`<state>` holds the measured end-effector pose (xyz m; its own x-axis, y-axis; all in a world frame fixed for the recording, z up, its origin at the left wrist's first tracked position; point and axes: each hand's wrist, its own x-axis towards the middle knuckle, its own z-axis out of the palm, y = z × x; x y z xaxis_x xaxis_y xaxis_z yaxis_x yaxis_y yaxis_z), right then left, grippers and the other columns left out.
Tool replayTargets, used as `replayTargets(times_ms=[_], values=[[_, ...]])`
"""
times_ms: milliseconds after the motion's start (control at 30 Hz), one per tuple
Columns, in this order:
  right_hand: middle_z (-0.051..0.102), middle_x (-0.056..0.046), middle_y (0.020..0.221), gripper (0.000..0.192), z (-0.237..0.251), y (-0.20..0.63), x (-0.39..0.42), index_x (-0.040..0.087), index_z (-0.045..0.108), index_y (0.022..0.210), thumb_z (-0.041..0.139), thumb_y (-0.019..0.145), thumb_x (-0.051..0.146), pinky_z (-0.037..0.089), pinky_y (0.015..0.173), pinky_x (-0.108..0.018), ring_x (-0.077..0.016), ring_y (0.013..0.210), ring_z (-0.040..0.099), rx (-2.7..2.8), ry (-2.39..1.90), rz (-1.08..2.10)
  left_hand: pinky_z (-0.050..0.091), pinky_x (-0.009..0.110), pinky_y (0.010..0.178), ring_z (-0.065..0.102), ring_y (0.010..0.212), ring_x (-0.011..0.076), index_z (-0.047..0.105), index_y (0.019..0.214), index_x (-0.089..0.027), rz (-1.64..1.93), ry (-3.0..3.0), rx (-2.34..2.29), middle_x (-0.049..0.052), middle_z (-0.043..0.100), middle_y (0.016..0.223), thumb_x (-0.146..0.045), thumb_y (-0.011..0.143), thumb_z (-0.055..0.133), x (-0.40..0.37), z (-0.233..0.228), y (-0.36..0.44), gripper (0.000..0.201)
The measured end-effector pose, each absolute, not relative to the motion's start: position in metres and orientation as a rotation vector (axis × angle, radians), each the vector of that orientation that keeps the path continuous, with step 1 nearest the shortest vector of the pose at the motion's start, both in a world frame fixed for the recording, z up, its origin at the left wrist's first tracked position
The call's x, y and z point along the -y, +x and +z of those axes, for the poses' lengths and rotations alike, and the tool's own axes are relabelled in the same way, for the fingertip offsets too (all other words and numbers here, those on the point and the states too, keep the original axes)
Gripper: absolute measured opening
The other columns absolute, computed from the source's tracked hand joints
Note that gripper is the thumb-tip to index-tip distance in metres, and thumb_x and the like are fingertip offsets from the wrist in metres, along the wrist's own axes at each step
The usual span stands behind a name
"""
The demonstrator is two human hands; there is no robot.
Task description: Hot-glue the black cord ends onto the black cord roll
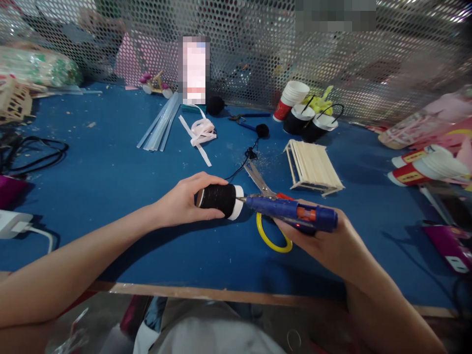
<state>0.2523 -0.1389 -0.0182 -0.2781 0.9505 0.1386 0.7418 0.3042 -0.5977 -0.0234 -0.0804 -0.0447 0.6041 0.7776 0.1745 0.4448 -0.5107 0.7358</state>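
Observation:
My left hand is wrapped round a paper cup that lies on its side, wound with black yarn, its white band facing right. In my right hand is a blue hot glue gun with a small red light lit. The gun's nozzle meets the cup at the edge between yarn and white band. Scissors with a yellow handle loop lie under the gun, partly hidden by it. A strand of black yarn runs from the cup back to a small ball.
Glue sticks and white ribbon lie at the back beside a propped phone. Pliers, yarn-wrapped cups and a small wooden stick stand are further right. A white plug sits at the left edge.

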Motion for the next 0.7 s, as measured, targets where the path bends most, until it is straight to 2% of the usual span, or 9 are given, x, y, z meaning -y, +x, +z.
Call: replayTargets(times_ms=[200,367,467,700], values=[[0.065,-0.003,0.07,0.012,-0.0163,0.2502,0.1373,0.02,0.063,0.076,0.062,0.073,0.031,0.049,0.057,-0.031,-0.0192,0.062,0.06,2.031,-1.546,0.655,0.046,0.036,0.088,0.055,0.102,0.0232,0.052,0.119,-0.022,0.671,2.174,-0.926,0.009,0.058,0.113,-0.037,0.07,0.07,0.0828,-0.0413,-0.0231,0.055],[0.06,-0.001,0.064,0.01,-0.0142,0.2518,0.1395,0.023,0.057,0.069,0.061,0.074,0.03,0.049,0.059,-0.032,-0.0159,0.056,0.054,2.081,-1.464,0.655,0.046,0.036,0.089,0.055,0.102,0.0228,0.051,0.119,-0.022,0.672,2.207,-0.927,0.009,0.057,0.113,-0.038,0.07,0.07,0.0822,-0.0432,-0.023,0.055],[0.059,0.0,0.062,0.008,-0.012,0.252,0.1413,0.023,0.057,0.073,0.062,0.074,0.029,0.049,0.057,-0.031,-0.0149,0.054,0.052,2.105,-1.432,0.69,0.046,0.036,0.089,0.055,0.102,0.0222,0.05,0.12,-0.022,0.659,2.217,-0.931,0.009,0.056,0.112,-0.04,0.071,0.07,0.0814,-0.0451,-0.0237,0.056],[0.059,-0.002,0.058,0.015,-0.0111,0.252,0.14,0.021,0.06,0.069,0.062,0.072,0.035,0.047,0.051,-0.033,-0.0193,0.054,0.057,2.006,-1.596,0.723,0.046,0.034,0.087,0.055,0.099,0.0214,0.05,0.121,-0.021,0.665,2.248,-0.862,0.009,0.055,0.11,-0.036,0.072,0.069,0.0818,-0.0442,-0.0244,0.055]])
